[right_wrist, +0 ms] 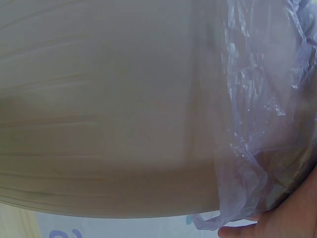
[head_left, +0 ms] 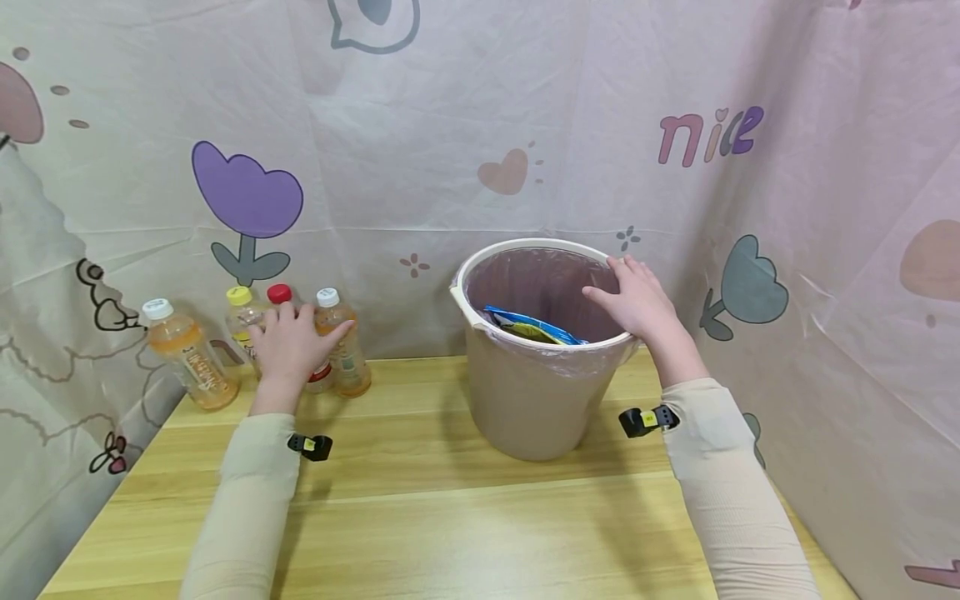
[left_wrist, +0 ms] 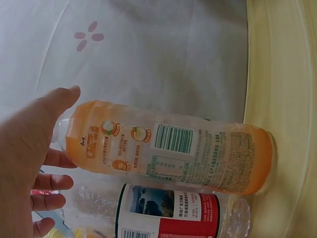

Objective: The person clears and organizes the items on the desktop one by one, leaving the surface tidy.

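Note:
In the head view my left hand (head_left: pixel 291 346) reaches over a group of plastic bottles, thumb and fingers spread. Nearest the thumb is an orange drink bottle (head_left: pixel 349 362) with a white cap; beside it stand a red-capped bottle (head_left: pixel 280 293) and a yellow-capped bottle (head_left: pixel 240 310), both partly hidden by the hand. The left wrist view shows the thumb and fingers around the orange bottle's top, not closed on it. My right hand (head_left: pixel 641 304) rests at the right rim of a beige trash bin (head_left: pixel 528 400), thumb extended over the opening, fingers fairly straight.
Another orange drink bottle (head_left: pixel 197 362) stands farther left, against the curtain. A clear liner (right_wrist: pixel 247 99) covers the bin's rim, and blue and yellow packaging (head_left: pixel 532 325) lies inside. A printed curtain (head_left: pixel 420 150) closes off the back and sides of the wooden table (head_left: pixel 450 533).

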`<state>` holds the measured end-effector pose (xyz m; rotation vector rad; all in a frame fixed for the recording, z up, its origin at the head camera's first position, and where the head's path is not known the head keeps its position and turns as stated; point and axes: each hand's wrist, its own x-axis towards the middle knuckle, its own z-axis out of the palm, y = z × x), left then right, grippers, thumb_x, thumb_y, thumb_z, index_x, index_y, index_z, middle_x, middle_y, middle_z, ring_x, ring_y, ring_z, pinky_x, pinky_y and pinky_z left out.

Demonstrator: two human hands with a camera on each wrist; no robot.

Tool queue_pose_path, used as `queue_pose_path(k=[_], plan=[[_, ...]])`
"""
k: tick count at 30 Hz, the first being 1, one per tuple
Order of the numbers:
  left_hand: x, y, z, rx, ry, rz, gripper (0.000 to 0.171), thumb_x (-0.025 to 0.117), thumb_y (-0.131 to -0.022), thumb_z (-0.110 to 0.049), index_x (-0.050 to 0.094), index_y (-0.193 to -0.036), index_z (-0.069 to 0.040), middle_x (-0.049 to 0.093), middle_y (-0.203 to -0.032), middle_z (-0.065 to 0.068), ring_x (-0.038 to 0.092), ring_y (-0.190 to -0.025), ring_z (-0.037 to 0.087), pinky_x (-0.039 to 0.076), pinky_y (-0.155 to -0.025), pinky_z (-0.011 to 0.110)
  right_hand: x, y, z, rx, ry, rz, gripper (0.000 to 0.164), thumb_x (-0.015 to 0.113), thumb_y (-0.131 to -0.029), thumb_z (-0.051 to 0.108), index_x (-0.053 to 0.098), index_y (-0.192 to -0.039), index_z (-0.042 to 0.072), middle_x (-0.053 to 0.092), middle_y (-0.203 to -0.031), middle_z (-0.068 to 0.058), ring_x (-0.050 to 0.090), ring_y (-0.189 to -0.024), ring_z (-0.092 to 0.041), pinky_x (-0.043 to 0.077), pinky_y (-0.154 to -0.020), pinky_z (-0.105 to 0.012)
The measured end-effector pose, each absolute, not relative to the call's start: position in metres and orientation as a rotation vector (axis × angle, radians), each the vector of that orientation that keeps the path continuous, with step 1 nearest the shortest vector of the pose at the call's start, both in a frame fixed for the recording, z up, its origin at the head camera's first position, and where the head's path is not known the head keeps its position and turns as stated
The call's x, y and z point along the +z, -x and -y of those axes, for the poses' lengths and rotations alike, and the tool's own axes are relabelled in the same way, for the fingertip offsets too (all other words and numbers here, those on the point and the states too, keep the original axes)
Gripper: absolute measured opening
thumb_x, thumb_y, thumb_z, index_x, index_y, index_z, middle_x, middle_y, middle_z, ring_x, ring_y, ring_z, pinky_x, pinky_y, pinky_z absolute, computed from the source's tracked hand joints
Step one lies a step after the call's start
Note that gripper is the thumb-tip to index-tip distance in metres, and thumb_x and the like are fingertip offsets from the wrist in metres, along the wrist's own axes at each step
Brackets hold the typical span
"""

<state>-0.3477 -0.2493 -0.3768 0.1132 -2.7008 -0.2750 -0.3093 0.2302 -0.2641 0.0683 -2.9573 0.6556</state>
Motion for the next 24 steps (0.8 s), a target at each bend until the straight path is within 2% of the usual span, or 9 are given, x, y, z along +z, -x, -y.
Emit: queue_pose_path(k=[9,18,24], plan=[[-0.3785,0.3526,0.2454,-0.257,-0.136,2.693,0.104,0.029,-0.078,-0.09,0.05,-0.13,-0.003,0.046,-0.121,0.028,0.037,-0.117,0.052,0.029,-0.088,0.067,-0.2624,0.3097,-0.2301,0.66,-0.056,2.959,0.078,0.048,-0.097,0.049,0.018,-0.156,0.007,0.008,-0.162,-0.024,0.003,-0.15,-0.045,0.008,-0.118,-0.064],[-0.3811,0.3563,0.2422,-0.259,-0.159,2.691,0.11,0.024,-0.075,-0.092,0.051,-0.127,0.001,0.046,-0.12,0.028,0.036,-0.117,0.049,0.029,-0.088,0.066,-0.2627,0.309,-0.2302,0.658,-0.053,2.958,0.079,0.048,-0.097,0.051,0.019,-0.156,0.007,0.008,-0.162,-0.024,0.004,-0.15,-0.045,0.009,-0.117,-0.064],[-0.3821,0.3547,0.2412,-0.284,-0.161,2.69,0.107,0.027,-0.078,-0.09,0.051,-0.128,0.001,0.045,-0.122,0.028,0.036,-0.118,0.048,0.029,-0.088,0.065,-0.2625,0.3083,-0.2296,0.662,-0.051,2.961,0.078,0.048,-0.097,0.049,0.018,-0.156,0.008,0.008,-0.162,-0.024,0.003,-0.15,-0.045,0.008,-0.118,-0.064]])
